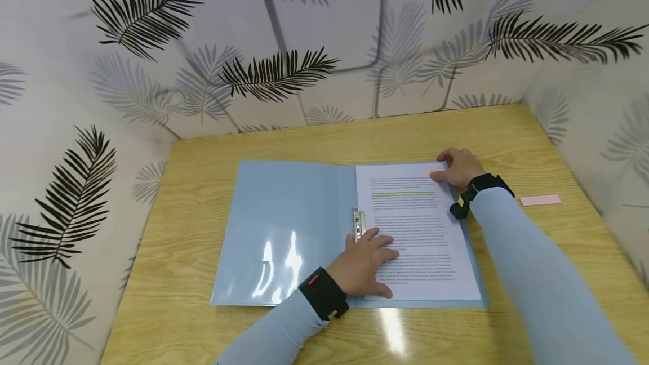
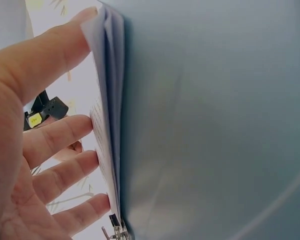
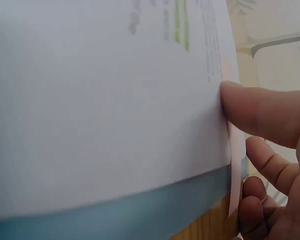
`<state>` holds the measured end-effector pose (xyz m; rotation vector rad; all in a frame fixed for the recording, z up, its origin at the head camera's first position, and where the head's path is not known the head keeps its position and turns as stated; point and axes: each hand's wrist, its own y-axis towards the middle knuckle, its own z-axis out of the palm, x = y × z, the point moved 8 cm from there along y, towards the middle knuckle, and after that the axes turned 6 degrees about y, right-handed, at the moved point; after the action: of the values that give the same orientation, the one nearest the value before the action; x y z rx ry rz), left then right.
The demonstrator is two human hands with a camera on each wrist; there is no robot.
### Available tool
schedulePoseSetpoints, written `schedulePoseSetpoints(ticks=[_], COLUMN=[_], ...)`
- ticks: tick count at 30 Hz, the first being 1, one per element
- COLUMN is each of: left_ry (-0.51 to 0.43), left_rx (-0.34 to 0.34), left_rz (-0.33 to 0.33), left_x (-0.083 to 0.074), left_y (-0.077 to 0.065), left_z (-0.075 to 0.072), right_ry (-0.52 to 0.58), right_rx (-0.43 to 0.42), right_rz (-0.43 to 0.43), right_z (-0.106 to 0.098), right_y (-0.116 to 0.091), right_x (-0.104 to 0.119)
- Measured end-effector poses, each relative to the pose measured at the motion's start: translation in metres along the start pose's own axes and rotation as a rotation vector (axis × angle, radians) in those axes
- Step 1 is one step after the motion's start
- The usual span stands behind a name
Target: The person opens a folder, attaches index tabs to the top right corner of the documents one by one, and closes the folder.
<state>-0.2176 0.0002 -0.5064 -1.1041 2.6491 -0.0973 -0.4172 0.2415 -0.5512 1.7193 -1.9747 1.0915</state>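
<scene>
An open light-blue ring binder (image 1: 284,224) lies on the table with white printed sheets (image 1: 416,230) on its right side. My left hand (image 1: 362,263) rests with spread fingers on the sheets, beside the metal clip (image 1: 358,223). In the left wrist view, its fingertips touch the page. At the sheets' upper right corner, my right hand (image 1: 458,168) holds a pink sticky strip (image 3: 235,170) against the page edge. The thumb lies over the strip and page; the other fingers curl beyond the edge, partly hidden. Green highlighted lines (image 1: 403,195) cross the upper page.
A pink pad of sticky strips (image 1: 540,200) lies on the wooden table (image 1: 192,185), right of the binder. Walls with a leaf pattern (image 1: 279,75) stand behind the table and along both sides. Each wrist wears a black strapped camera.
</scene>
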Motion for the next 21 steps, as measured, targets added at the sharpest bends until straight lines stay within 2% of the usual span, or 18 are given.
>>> schedulePoseSetpoints(ticks=[8,11,17,21], left_ry=[-0.017,-0.014,-0.016,-0.013], left_rx=[0.004,0.005,-0.003,-0.012], left_rz=[-0.008,-0.015,-0.039,-0.043], left_x=[-0.0011,-0.0013,-0.0016,-0.0015], left_y=[0.002,0.0013,0.0006,0.0006], left_z=[-0.0004,-0.0005,-0.0005,-0.0002], right_ry=[0.083,0.081,0.055,-0.047], right_rx=[0.076,0.078,-0.021,-0.099], right_rz=[-0.074,-0.088,-0.014,0.019], right_z=[-0.0049,-0.0054,-0.004,-0.0023], right_y=[-0.0035,-0.0053,-0.0052,-0.0017], right_x=[0.0002,0.0019,0.0028,0.0022])
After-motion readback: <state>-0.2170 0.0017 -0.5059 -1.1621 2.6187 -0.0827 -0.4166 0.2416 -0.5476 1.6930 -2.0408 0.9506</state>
